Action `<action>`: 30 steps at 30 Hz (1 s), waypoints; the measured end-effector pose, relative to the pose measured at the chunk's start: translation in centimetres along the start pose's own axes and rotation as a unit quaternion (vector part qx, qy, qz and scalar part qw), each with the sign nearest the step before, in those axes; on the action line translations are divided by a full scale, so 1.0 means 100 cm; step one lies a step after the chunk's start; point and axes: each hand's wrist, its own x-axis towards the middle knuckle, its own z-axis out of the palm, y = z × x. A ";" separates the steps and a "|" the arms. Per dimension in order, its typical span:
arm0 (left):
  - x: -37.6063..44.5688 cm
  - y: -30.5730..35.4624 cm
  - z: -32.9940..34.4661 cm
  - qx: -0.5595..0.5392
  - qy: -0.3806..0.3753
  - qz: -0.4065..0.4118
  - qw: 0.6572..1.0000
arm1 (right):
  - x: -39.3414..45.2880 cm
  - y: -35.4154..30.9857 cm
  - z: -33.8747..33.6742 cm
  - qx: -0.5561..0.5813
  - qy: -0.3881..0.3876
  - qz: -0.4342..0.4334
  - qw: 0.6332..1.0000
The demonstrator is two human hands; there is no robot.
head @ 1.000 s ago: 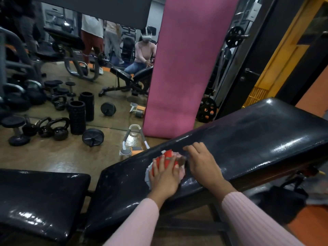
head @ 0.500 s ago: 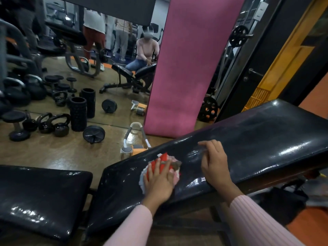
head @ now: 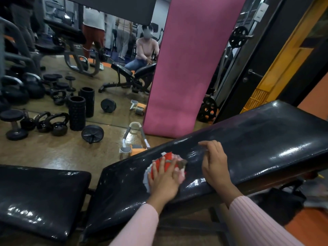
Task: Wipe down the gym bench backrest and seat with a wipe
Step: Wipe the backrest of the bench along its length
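Note:
The black padded backrest point(head: 257, 148) slopes up to the right, shiny with wet streaks. The black seat pad point(head: 39, 197) lies lower at the left. A red, white and pink wipe point(head: 167, 161) lies on the lower part of the backrest. My left hand point(head: 164, 180) presses flat on the wipe with straight fingers. My right hand point(head: 215, 166) rests on the backrest just right of the wipe, its fingers loosely bent and holding nothing.
A pink mat point(head: 186, 64) leans against the mirror wall behind the bench. Kettlebells point(head: 56, 123), a dumbbell point(head: 14, 125), foam rollers point(head: 77, 114) and an ab wheel point(head: 92, 134) lie on the floor at left. A dark bag point(head: 282, 201) sits under the backrest.
My left hand slid the wipe down the backrest to the left. My right hand moved away from the wipe to the right and up along the pad.

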 end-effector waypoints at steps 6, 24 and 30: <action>-0.040 0.015 0.016 0.069 0.056 0.095 0.992 | 0.001 -0.005 -0.004 0.037 0.036 0.026 0.998; -0.026 0.039 0.010 0.020 -0.009 0.101 0.995 | 0.004 0.000 0.001 0.050 0.052 0.035 0.997; 0.037 -0.005 -0.012 -0.007 -0.036 -0.026 0.999 | 0.003 -0.002 0.001 0.032 0.048 0.035 0.998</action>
